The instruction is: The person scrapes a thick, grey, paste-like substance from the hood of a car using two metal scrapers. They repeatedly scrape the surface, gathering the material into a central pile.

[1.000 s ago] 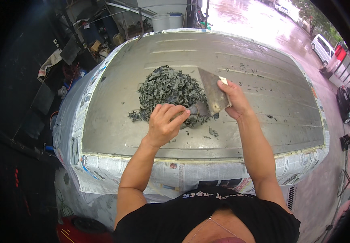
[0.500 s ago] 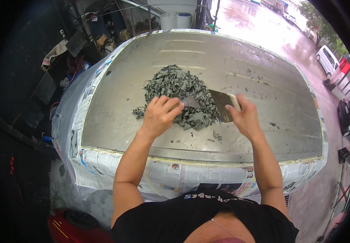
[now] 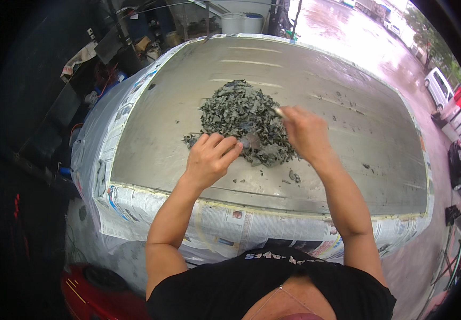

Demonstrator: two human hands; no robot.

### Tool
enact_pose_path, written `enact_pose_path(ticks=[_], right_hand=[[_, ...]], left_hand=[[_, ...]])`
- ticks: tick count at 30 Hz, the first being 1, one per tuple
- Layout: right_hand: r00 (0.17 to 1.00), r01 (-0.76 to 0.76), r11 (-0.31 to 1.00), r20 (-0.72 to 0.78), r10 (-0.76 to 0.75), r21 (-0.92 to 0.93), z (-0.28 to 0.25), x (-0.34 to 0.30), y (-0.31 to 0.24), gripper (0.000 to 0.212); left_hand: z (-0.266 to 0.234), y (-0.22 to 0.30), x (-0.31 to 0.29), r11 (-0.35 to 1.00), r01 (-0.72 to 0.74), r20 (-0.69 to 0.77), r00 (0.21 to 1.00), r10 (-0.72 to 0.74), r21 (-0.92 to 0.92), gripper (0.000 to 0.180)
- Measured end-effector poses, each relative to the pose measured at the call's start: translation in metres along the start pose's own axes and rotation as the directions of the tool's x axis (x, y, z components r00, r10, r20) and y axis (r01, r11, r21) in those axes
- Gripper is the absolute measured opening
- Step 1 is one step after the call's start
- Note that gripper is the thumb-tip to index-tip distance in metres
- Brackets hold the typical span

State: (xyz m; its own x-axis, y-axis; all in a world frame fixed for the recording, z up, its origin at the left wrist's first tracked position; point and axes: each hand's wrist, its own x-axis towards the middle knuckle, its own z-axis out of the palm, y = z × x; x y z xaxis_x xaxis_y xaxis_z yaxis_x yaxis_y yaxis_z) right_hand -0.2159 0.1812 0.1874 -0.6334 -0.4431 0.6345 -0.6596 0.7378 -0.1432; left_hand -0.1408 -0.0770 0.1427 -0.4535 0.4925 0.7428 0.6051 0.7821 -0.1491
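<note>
A heap of grey, flaky paint scrapings (image 3: 241, 106) lies in the middle of a bare metal vehicle roof (image 3: 155, 144). My left hand (image 3: 213, 160) is closed on a small scraper (image 3: 252, 141), its blade pointing right against the near side of the heap. At the heap's right side, my right hand (image 3: 309, 133) grips a flat rectangular plate with a pale edge (image 3: 279, 112). Only that pale edge shows clearly beyond the fingers; the rest of the plate is mostly hidden by the hand.
Newspaper (image 3: 262, 226) is taped along the roof's edges, and clear plastic sheeting (image 3: 89, 160) hangs at the left. Loose flakes (image 3: 293, 176) are scattered near the heap. White buckets (image 3: 251, 24) stand behind the roof. A red car (image 3: 99, 290) is at the lower left, a white van (image 3: 439, 89) far right.
My right hand has moved left and up toward the heap, turning the plate so its broad face no longer shows. My left hand stays beside the heap with the scraper. The whole view has shifted slightly.
</note>
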Motion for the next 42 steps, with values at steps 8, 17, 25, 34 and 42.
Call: enact_pose_path(ticks=[8, 17, 25, 34, 42], right_hand=[[0.931, -0.364, 0.901, 0.13, 0.342, 0.235, -0.028, 0.01, 0.011, 0.021], [0.806, -0.311, 0.608, -0.136, 0.576, 0.731, -0.051, -0.049, 0.06, 0.027], [0.579, -0.607, 0.453, -0.027, 0.815, 0.653, -0.068, -0.153, 0.125, 0.027], [0.307, -0.541, 0.159, 0.018, 0.951, 0.826, -0.127, -0.209, 0.276, 0.024], [0.245, -0.836, 0.087, 0.226, 0.943, 0.541, -0.081, -0.167, 0.424, 0.015]], left_hand=[[-0.006, 0.035, -0.053, 0.918, 0.337, -0.084, 0.929, -0.36, -0.208, 0.037], [0.019, 0.132, -0.083, 0.448, 0.712, 0.034, 0.551, -0.834, -0.54, 0.032], [0.056, 0.194, -0.085, 0.219, 0.671, 0.24, 0.521, -0.819, -0.709, 0.054], [0.079, 0.217, -0.089, 0.249, 0.792, 0.369, 0.506, -0.779, -0.558, 0.062], [0.079, 0.22, -0.096, 0.236, 0.824, 0.453, 0.495, -0.742, -0.515, 0.057]])
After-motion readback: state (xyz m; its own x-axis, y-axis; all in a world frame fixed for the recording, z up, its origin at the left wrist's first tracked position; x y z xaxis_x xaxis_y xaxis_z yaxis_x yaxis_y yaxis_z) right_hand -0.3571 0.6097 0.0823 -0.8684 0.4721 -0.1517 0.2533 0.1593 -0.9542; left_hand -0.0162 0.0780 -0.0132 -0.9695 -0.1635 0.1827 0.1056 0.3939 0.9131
